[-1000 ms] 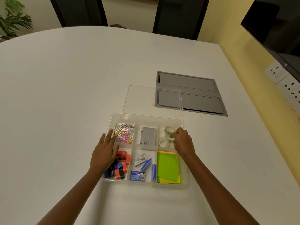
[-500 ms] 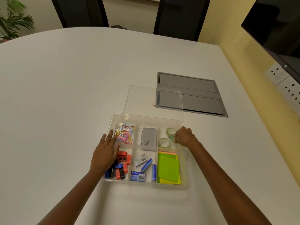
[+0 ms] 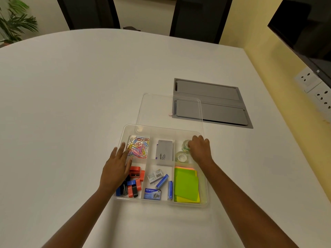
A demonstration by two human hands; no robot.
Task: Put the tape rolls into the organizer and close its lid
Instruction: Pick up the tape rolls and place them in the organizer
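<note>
The clear plastic organizer (image 3: pixel 162 203) lies open on the white table. Its back right compartment holds two clear tape rolls: one (image 3: pixel 181 156) lies flat, the other (image 3: pixel 186 145) stands on edge behind it. My right hand (image 3: pixel 199 149) reaches into that compartment, fingers curled around the right side of the upright roll and hiding part of it. My left hand (image 3: pixel 116 167) rests flat on the organizer's left edge, fingers spread. The transparent lid (image 3: pixel 157 111) lies flat on the table just behind the organizer.
Other compartments hold coloured paper clips (image 3: pixel 138 146), a grey card box (image 3: pixel 164 152), red and blue binder clips (image 3: pixel 133 185), staple boxes (image 3: pixel 155 176) and green sticky notes (image 3: pixel 186 187). A grey cable hatch (image 3: pixel 220 104) is set into the table behind the lid. Wall sockets (image 3: pixel 315 86) are at right.
My right hand has shifted a little back and right within the tape compartment, closing around the upright roll. The left hand and the organizer have stayed put.
</note>
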